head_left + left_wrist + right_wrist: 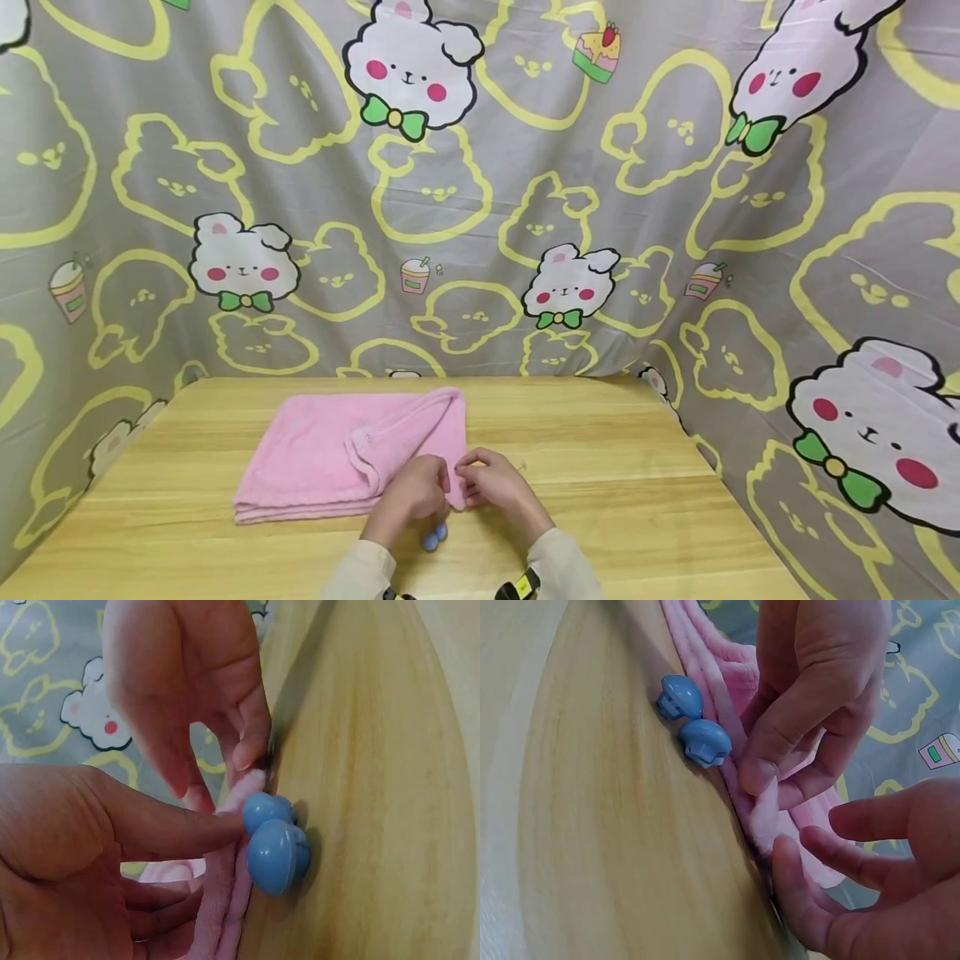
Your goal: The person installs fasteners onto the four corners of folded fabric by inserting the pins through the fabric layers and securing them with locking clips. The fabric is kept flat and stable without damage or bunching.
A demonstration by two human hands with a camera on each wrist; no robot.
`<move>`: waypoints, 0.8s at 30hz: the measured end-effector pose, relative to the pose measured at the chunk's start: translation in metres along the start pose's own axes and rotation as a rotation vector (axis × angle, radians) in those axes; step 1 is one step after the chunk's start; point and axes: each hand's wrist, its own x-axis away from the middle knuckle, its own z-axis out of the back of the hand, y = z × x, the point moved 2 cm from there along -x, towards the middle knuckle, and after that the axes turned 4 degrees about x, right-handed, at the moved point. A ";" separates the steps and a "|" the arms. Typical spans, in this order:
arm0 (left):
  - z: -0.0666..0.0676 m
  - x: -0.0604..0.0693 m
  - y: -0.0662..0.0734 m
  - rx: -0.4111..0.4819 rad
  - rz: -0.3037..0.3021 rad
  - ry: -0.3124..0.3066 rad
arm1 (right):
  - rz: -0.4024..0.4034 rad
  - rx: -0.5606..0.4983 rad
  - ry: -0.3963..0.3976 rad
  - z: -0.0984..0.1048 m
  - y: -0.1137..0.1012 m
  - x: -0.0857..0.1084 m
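A folded pink towel lies on the table, its upper layer turned back at the right part. My left hand is at the towel's near right edge; in the right wrist view its thumb and finger pinch a bit of the edge. Facing it, my right hand is at the same corner, thumb and fingers apart in the right wrist view. Whether its fingertips touch the towel is hard to tell. Two glossy blue rounded plastic pieces sit side by side on the wood against the towel's front edge, below my left hand.
The light wooden table extends on both sides of the towel. A grey curtain printed with white rabbits and yellow outlines hangs behind and along the sides. Dark straps sit at both wrists.
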 end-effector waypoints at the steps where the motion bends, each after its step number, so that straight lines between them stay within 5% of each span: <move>1: 0.001 0.000 -0.001 -0.002 -0.001 0.004 | 0.005 0.009 -0.003 0.000 -0.001 0.000; 12: 0.009 0.000 -0.001 0.032 -0.044 0.112 | -0.034 0.043 -0.088 0.004 -0.005 0.003; 24: 0.012 -0.003 0.000 0.065 -0.071 0.141 | 0.029 -0.017 -0.024 0.005 -0.010 0.001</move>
